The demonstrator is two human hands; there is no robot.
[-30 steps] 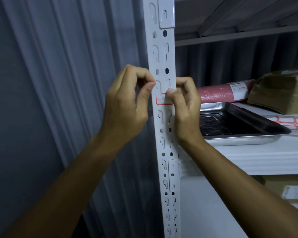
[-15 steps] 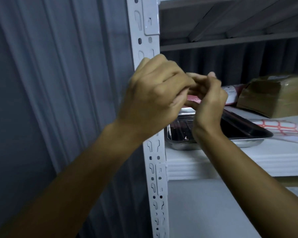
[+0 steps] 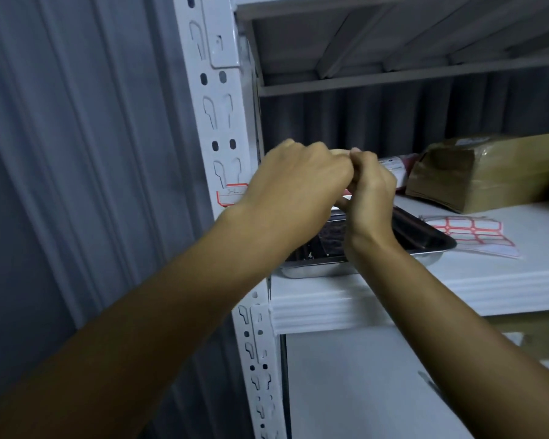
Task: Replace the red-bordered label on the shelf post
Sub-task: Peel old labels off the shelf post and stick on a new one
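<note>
1. While both hands meet over the steel tray (image 3: 425, 240), the red-bordered label (image 3: 230, 195) sits on the white shelf post (image 3: 217, 128), just left of my left wrist. Only its left part shows; the rest is hidden behind my hand.
2. Left hand (image 3: 293, 188): fingers curled, knuckles toward the cam. Looks like it pinches smth small w/ the right, but I can't tell what, if anything; the tips are hidden.
3. Right hand (image 3: 370, 193): also curled, fingertips touching the left's at the top. Same story, contents not visible.
4. Spare red-bordered sticker sheet (image 3: 469, 232) lies on the shelf board (image 3: 504, 280), right of the tray, w/ a brown parcel (image 3: 488, 172) and a pink roll (image 3: 398, 166) behind.
5. Judgement: label on the post isn't off yet or is only partly lifted; can't say which from here.
6. Risks, as I see them:
   - A thin sticker can tear if peeled too fast or at a sharp angle, leaving scraps on the post.
   - Any peeled bit btwn my fingers may stick to skin or fold on itself.
   - The post is full of slots, so a new label laid over a hole could wrinkle or sit crooked.
   - My forearm hangs close over the tray; a careless swing could knock it.
</note>
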